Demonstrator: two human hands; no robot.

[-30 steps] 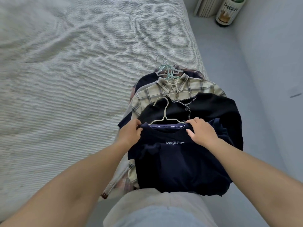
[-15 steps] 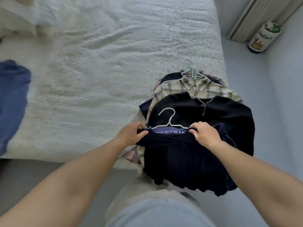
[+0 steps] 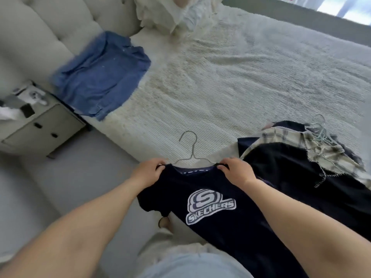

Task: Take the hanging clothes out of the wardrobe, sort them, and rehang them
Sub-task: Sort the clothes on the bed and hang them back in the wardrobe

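A navy T-shirt [image 3: 218,215] with a white logo hangs on a thin wire hanger [image 3: 189,146] in front of me, lifted off the bed. My left hand [image 3: 148,173] grips its left shoulder and my right hand [image 3: 234,171] grips its right shoulder. To the right on the bed lies the pile of hung clothes: a black cardigan [image 3: 297,173] on top, a cream plaid shirt [image 3: 301,143] under it, and several pale hangers [image 3: 321,131] at the far end. A blue shirt [image 3: 100,77] lies flat near the headboard.
The white textured bed cover [image 3: 230,87] spreads ahead, with frilled pillows [image 3: 176,13] at the top. A grey bedside cabinet [image 3: 38,121] with small items stands left of the bed. Grey floor [image 3: 70,187] lies below it.
Both hands have lifted the navy T-shirt off the pile and carried it left, so its logo now shows. My view has swung left toward the headboard and the blue shirt.
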